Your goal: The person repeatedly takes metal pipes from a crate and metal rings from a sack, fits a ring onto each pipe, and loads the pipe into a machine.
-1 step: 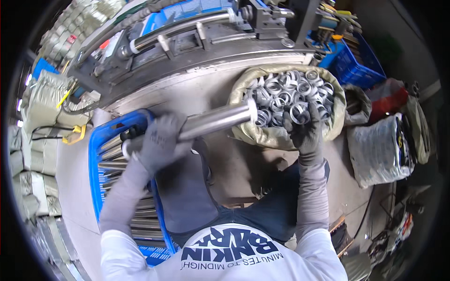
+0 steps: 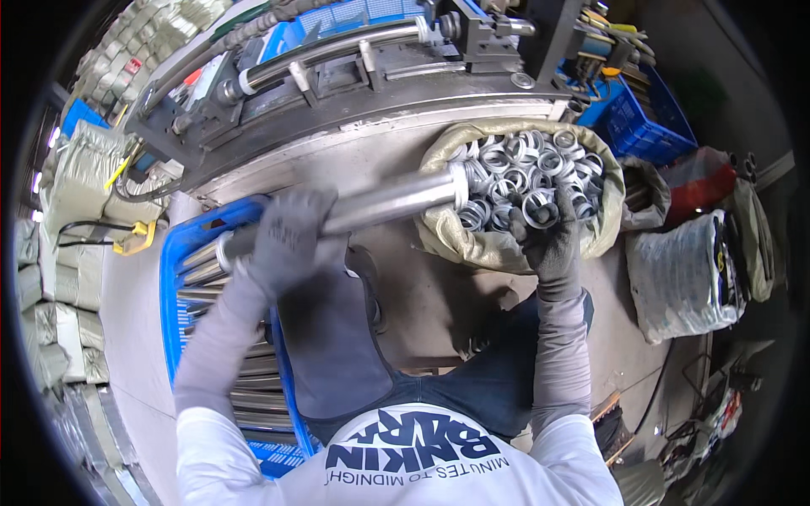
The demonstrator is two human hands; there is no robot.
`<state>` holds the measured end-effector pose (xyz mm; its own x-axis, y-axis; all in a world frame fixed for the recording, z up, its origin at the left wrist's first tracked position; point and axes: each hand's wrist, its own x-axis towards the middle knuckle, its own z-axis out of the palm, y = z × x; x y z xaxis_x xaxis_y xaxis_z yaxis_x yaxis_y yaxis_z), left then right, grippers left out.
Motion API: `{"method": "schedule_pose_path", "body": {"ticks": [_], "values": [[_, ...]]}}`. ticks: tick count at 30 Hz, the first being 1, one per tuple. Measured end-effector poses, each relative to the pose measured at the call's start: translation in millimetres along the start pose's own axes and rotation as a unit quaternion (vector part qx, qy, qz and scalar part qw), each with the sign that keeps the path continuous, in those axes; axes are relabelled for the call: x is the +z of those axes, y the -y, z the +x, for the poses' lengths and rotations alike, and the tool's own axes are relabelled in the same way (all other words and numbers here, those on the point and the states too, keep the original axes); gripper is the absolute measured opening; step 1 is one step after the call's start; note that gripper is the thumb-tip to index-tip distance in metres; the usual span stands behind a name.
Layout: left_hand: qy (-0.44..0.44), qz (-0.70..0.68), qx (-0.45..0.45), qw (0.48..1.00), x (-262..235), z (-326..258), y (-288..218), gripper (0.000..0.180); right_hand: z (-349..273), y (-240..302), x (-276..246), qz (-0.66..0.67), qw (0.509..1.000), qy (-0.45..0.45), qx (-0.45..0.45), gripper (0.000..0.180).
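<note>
My left hand, in a grey glove, is wrapped round a shiny metal tube. The tube lies nearly level, its right end a little higher, and is blurred by motion. A pale ring sits on its right end, in front of the sack's left rim, and another pale collar shows at its left end. With gloved fingers, my right hand grips a metal ring over the near side of a woven sack. Many similar loose rings fill that sack.
A blue crate of metal tubes stands left of my legs. Beyond, a machine bench carries another tube on supports. At the right are a blue crate and a wrapped bundle. Wrapped stacks line the left.
The tube in my left hand has shifted slightly upward in the picture, toward the bench. My right hand keeps its grip on the ring at nearly the same place.
</note>
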<state>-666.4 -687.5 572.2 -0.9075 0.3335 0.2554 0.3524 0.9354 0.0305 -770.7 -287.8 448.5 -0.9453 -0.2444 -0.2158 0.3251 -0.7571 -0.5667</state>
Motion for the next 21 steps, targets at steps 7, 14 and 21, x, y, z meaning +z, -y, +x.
{"method": "schedule_pose_path", "body": {"ticks": [7, 14, 21], "values": [[-0.104, 0.125, -0.024, 0.986, -22.5, 111.8, 57.8, 0.055, 0.0, -6.8, 12.9, 0.016, 0.999, 0.037, -0.008, 0.041], [-0.151, 0.203, -0.111, 0.961, -15.7, 201.7, 116.0, 0.059, -9.4, 2.3, 22.8, -0.111, 0.992, 0.038, -0.038, 0.061], [-0.111, 0.178, -0.110, 0.972, 15.0, 237.7, 172.2, 0.064, -12.2, 1.1, 30.5, -0.142, 0.989, -0.003, -0.035, 0.056]]}}
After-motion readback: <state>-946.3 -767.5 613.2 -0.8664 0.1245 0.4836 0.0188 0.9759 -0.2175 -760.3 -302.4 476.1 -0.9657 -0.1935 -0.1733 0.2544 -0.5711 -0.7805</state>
